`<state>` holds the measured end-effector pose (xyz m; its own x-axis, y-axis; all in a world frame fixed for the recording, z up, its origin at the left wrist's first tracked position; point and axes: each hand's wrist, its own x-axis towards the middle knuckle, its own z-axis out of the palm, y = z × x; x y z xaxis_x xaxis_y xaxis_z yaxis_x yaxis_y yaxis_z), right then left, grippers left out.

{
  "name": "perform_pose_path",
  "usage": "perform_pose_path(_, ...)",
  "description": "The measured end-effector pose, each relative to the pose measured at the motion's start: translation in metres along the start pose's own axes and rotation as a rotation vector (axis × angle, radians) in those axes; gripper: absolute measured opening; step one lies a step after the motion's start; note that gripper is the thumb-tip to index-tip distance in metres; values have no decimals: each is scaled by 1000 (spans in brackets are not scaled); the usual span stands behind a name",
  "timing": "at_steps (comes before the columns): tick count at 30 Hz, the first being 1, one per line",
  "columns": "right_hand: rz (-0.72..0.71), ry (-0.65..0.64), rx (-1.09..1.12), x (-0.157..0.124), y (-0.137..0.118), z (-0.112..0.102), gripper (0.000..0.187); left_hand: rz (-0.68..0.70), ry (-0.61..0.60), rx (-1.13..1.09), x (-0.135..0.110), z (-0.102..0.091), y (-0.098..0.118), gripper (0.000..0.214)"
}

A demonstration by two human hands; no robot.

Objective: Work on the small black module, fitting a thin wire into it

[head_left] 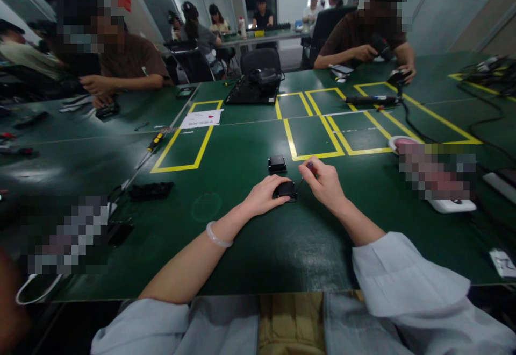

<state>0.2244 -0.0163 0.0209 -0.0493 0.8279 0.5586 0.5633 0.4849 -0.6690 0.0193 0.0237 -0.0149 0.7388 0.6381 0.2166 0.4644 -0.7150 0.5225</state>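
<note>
My left hand (268,196) is closed around a small black box-shaped part (286,189) that rests on the green table, thumb at its near side and fingers over the far side. In my right hand (325,180) is a screwdriver (310,167) with a dark reddish handle, held in a pinch. Its thin shaft slants down to the right edge of the black part; whether the tip touches a screw is too small to tell. A second black box-shaped part (277,163) sits just beyond my left hand, apart from it.
Yellow tape outlines mark the green table (242,145). A black ridged piece (151,190) and a yellow-black screwdriver (156,141) lie left. On the right is a white-edged device (451,204), partly blurred, near cables. Across the table, a person (368,35) holds a power tool (382,47).
</note>
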Motion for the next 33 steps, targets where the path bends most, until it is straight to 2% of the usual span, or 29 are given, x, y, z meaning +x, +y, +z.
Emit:
perform_pose_path(12,-89,-94,-113,2,-5,-5,24,-3,9,6,0,1,-3,43)
perform_pose_path(21,-169,-1,-290,1,-2,-2,23,-2,0,2,1,-1,1,42)
perform_pose_path(28,-250,-36,-259,0,-6,-5,26,0,9,5,0,0,-1,42)
perform_pose_path(33,-234,-35,-300,-1,-7,-7,27,-8,2,5,1,-1,0,41)
